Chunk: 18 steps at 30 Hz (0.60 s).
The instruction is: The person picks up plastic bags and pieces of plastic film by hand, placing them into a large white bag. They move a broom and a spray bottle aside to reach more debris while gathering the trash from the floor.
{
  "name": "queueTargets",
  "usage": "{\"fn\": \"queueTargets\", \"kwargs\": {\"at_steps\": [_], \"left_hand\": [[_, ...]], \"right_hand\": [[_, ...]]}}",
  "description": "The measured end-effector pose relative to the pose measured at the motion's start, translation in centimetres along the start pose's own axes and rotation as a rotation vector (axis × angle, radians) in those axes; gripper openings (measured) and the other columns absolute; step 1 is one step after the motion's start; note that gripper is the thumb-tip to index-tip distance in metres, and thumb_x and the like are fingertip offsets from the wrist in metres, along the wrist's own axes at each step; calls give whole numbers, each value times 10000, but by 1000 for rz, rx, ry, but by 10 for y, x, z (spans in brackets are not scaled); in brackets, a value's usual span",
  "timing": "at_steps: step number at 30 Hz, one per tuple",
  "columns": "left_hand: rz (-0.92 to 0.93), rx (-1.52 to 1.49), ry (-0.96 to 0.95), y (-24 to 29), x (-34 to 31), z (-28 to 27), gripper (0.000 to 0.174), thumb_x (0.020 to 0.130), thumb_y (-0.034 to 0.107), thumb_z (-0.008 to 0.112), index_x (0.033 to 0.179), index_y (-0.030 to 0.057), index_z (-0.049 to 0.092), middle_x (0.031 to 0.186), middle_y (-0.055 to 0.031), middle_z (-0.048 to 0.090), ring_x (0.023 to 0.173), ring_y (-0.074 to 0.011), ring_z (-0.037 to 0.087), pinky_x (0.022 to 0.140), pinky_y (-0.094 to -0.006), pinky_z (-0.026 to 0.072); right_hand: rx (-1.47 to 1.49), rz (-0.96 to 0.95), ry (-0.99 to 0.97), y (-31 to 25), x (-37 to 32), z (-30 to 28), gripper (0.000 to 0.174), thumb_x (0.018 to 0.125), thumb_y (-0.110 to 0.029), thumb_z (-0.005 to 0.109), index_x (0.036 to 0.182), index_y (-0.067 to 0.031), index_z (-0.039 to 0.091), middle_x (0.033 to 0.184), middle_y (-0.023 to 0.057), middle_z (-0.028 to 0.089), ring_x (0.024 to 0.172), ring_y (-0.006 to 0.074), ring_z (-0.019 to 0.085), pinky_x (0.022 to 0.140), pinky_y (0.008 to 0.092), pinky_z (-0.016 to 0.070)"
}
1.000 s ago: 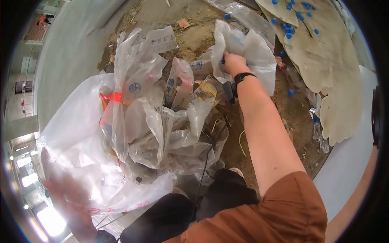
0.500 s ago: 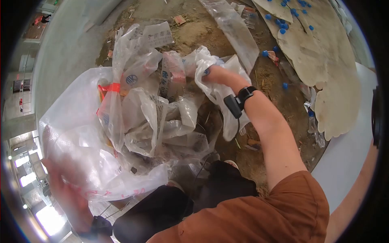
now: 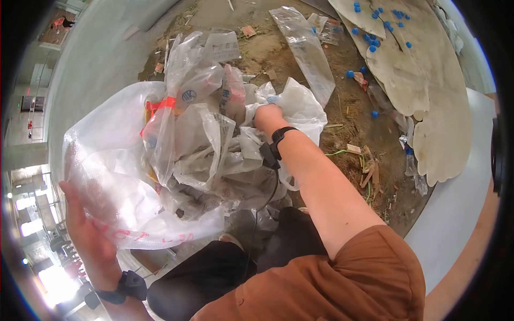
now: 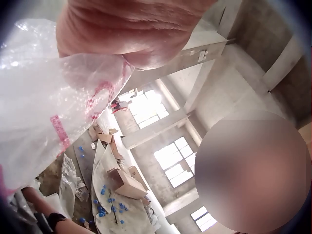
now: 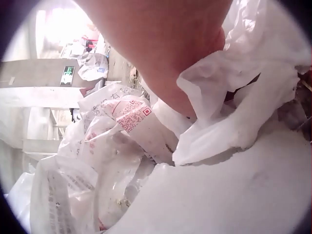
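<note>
In the head view, my right hand point(image 3: 267, 115) grips a crumpled white plastic bag point(image 3: 302, 104) at the right side of a heap of printed plastic film point(image 3: 214, 144). Its fingertips are buried in the folds; the right wrist view shows torn white plastic point(image 5: 214, 117) around the hand. On the left, a large translucent bag point(image 3: 123, 198) with red lettering lies wide-mouthed beside and partly under the heap. My left hand point(image 3: 88, 230) holds its rim near the lower left, one finger extended along the outside and the others hidden by plastic.
Flattened grey sheeting point(image 3: 439, 117) with several blue bottle caps point(image 3: 369, 40) lies at the right. A clear plastic strip point(image 3: 305, 59) and straw and wood scraps point(image 3: 369, 168) litter the dirty floor. A cardboard box point(image 4: 126, 183) stands farther off.
My right hand has brought the white bag down and left, from the far right of the heap against its right side. The left hand keeps its place at the large bag's rim.
</note>
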<state>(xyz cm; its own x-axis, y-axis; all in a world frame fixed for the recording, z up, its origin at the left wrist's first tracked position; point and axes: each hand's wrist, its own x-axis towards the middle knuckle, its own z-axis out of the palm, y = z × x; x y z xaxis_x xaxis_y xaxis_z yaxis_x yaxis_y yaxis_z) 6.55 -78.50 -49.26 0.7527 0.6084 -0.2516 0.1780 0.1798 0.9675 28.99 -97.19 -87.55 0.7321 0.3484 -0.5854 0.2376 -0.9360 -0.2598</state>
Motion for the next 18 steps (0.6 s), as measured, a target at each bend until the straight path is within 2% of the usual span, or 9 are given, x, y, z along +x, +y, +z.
{"fn": "queueTargets", "kwargs": {"at_steps": [3,5,8,11,12,14,16,18], "left_hand": [[30,18,2,1,-4,3,591,965,455,366,1381,37,331,1327,-117,457,1202,-242,479,994,-384,413],[39,34,23,3,-6,-1,586,956,465,384,1367,49,347,1312,-118,472,1191,-250,492,985,-392,430],[23,-17,9,5,-9,-9,591,979,436,339,1384,7,326,1344,-116,443,1213,-232,466,1007,-375,393],[16,-13,2,3,-11,-12,585,981,432,334,1387,11,324,1355,-119,430,1220,-233,459,1013,-374,386],[20,-26,1,2,-11,-12,586,981,433,331,1388,13,322,1361,-121,423,1226,-234,454,1016,-374,382],[22,-36,10,2,-12,-16,586,981,435,328,1390,15,319,1367,-123,416,1231,-235,449,1020,-374,378],[4,10,1,0,-13,-18,592,981,442,318,1394,17,312,1377,-128,403,1239,-238,440,1026,-375,371],[-5,-14,-21,-2,-11,-22,595,980,445,317,1394,17,311,1373,-129,407,1237,-239,442,1025,-375,373]], "right_hand": [[-191,-67,76,-1,-10,12,367,696,-229,665,1032,-80,673,1103,91,628,1140,291,491,908,422,413],[-248,-106,51,2,-17,21,375,698,-233,660,1041,-80,669,1129,101,608,1144,286,479,910,421,401],[-319,-152,19,0,-21,25,416,713,-243,639,1088,-63,641,1188,127,553,1130,263,478,918,401,374],[-273,29,38,-7,-19,21,514,736,-247,616,1191,-17,559,1239,139,489,1146,274,461,927,414,367],[-272,22,37,-9,-17,22,514,736,-247,616,1191,-17,559,1239,139,489,1146,274,461,927,414,367],[-242,139,57,-11,-13,25,551,713,-307,656,1189,-42,575,1263,126,462,1178,265,425,905,408,356],[-245,121,58,-4,-9,25,543,721,-306,645,1193,-47,573,1265,122,462,1176,269,431,896,417,371],[-212,51,59,1,-9,17,559,743,-272,597,1218,12,523,1284,156,459,1181,279,452,949,415,360]]}}
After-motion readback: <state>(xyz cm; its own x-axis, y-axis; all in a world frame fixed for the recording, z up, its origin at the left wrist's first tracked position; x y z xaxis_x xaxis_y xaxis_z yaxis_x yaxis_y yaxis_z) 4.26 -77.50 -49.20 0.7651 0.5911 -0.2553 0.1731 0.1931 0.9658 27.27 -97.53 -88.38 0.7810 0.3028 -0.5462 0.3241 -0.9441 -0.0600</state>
